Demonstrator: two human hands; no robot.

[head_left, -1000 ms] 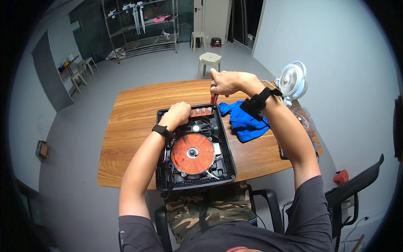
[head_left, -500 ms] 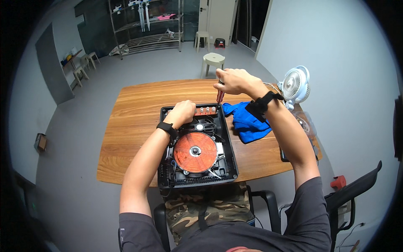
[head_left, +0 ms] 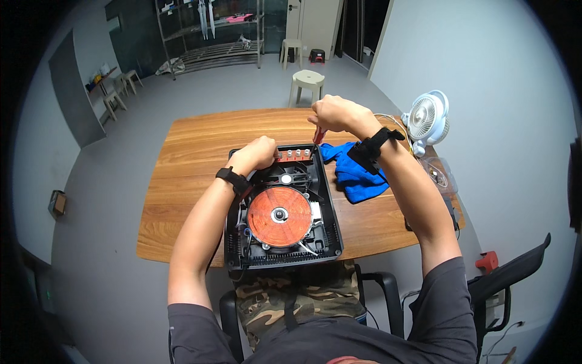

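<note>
In front of me lies an opened induction cooker [head_left: 332, 238], its black shell exposing a round copper-coloured coil [head_left: 280, 216]. Along its far edge runs a narrow orange circuit board [head_left: 294, 156] with several small pale buttons. My right hand [head_left: 339, 113] grips a screwdriver [head_left: 319, 136] by its red handle, upright over the board's right end; the shaft points down there, and whether the tip sits in a screw is too small to tell. My left hand [head_left: 259, 153] is closed at the board's left end, covering it. Its fingertips are hidden.
A blue cloth [head_left: 361, 180] lies right of the cooker on the wooden table [head_left: 182, 176]. Farther right stand a small white fan [head_left: 426, 119] and a clear plastic box [head_left: 441, 174]. A stool [head_left: 307, 80] is beyond the table's far edge.
The whole view has shifted a little. Both hands stay at the board's ends, with the left wrist slightly farther left; the screwdriver remains upright over the right end.
</note>
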